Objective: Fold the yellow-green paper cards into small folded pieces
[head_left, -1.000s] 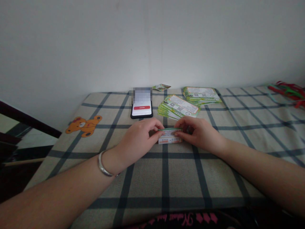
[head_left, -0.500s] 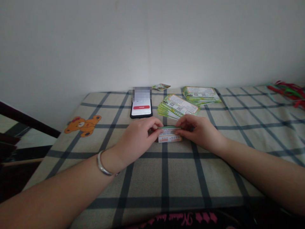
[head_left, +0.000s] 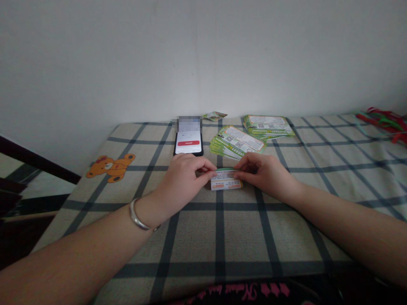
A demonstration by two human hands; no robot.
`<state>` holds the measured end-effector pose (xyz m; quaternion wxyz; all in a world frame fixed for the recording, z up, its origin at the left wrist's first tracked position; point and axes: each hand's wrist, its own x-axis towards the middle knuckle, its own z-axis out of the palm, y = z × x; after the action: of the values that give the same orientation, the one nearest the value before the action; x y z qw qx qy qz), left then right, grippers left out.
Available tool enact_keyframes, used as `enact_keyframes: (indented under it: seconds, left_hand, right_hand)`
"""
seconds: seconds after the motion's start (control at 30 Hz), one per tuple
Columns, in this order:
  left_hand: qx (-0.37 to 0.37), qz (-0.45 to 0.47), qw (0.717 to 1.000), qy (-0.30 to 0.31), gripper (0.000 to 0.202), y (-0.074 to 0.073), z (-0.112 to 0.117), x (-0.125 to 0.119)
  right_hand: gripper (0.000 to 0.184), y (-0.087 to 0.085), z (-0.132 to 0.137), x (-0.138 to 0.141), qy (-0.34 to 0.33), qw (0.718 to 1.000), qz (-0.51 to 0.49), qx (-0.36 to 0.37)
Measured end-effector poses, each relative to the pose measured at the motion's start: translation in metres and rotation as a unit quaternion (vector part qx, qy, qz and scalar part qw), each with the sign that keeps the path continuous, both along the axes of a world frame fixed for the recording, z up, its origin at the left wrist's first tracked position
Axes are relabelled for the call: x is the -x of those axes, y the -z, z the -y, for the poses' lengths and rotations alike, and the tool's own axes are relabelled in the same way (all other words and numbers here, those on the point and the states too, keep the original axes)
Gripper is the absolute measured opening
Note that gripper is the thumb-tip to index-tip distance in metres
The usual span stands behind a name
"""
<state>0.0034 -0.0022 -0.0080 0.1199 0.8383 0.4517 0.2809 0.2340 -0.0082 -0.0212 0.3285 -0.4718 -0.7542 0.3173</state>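
A printed paper card (head_left: 226, 179), white with green and orange print and bent along its upper part, stands between my hands over the checked cloth. My left hand (head_left: 187, 174) pinches its left edge between thumb and fingers. On the opposite edge, my right hand (head_left: 261, 171) pinches it the same way. Just behind my hands lies a fanned pile of similar green and white cards (head_left: 238, 142). The phone (head_left: 188, 146), its screen lit, rests beyond my left hand.
Farther back on the right is another stack of cards (head_left: 269, 125). A small folded card (head_left: 215, 115) sits near the wall (head_left: 203, 55). Red and green strips (head_left: 386, 123) lie at the far right. A teddy bear picture (head_left: 111, 167) marks the tablecloth (head_left: 190, 241) at left.
My left hand has shifted very slightly, its fingers now pressed closer along the card's edge. The card's printed face tilts a little more upward. My right hand is almost still.
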Motion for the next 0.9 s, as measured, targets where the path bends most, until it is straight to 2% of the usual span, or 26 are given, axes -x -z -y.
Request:
enact_keyframes:
  seconds: [0.17, 0.33, 0.63, 0.8, 0.9]
  left_hand:
    - [-0.02, -0.024, 0.999, -0.029, 0.001, 0.0012, -0.0001, 0.0005]
    - [0.012, 0.004, 1.0, 0.019, 0.004, 0.0024, -0.0001, 0.0008]
    - [0.022, -0.015, 0.999, 0.027, 0.004, 0.0044, -0.002, -0.0005]
    - [-0.057, -0.063, 0.995, 0.06, 0.003, 0.0044, -0.0032, -0.0007]
    - [-0.079, -0.094, 0.99, 0.071, 0.004, 0.0036, -0.0026, -0.0007]
  right_hand:
    - [0.016, 0.0007, -0.0012, -0.0006, 0.007, 0.999, 0.035, -0.019]
    - [0.009, -0.0025, -0.0024, -0.0007, 0.006, 0.991, 0.098, -0.092]
    - [0.007, -0.0049, -0.0038, 0.0031, -0.005, 0.983, 0.148, -0.105]
    - [0.007, -0.0046, -0.0051, 0.0039, -0.01, 0.981, 0.161, -0.109]
    - [0.007, -0.0037, -0.006, 0.0032, -0.011, 0.979, 0.165, -0.115]
